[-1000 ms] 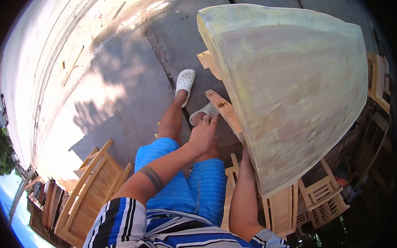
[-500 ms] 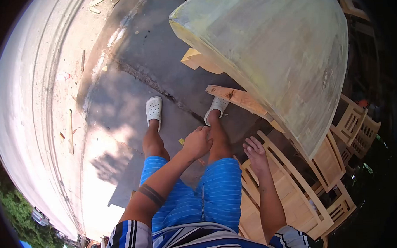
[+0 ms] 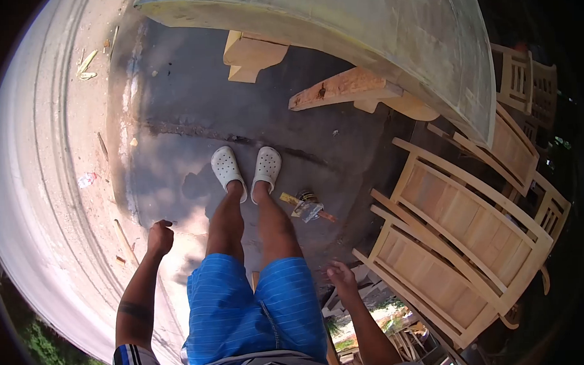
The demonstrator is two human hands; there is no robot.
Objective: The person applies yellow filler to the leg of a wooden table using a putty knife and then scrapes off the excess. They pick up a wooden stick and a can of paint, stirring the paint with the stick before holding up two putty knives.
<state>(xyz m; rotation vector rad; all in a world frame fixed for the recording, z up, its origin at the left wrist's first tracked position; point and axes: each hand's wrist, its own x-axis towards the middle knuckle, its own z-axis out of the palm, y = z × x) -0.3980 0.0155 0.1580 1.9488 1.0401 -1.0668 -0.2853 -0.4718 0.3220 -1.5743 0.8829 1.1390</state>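
My left hand [image 3: 160, 238] hangs out to the left of my legs over the pale ground, its fingers curled together; whatever it may hold is too small to make out. On the other side, my right hand [image 3: 341, 276] is beside my right knee, fingers apart and nothing in them. It is nearest to the wooden panels [image 3: 424, 281] at the right. Between the hands are my blue shorts and my feet in white clogs [image 3: 267, 165].
A large pale tabletop [image 3: 338, 17] on carved wooden legs [image 3: 340, 89] spans the top. A can with scraps [image 3: 307, 206] lies on the dark floor right of my feet. Wooden chairs [image 3: 526, 84] stand far right. Wood scraps [image 3: 124, 243] lie at left.
My left hand has swung from in front of my legs out to the left. My right hand is lower and further left. My feet are now together, and the view has turned.
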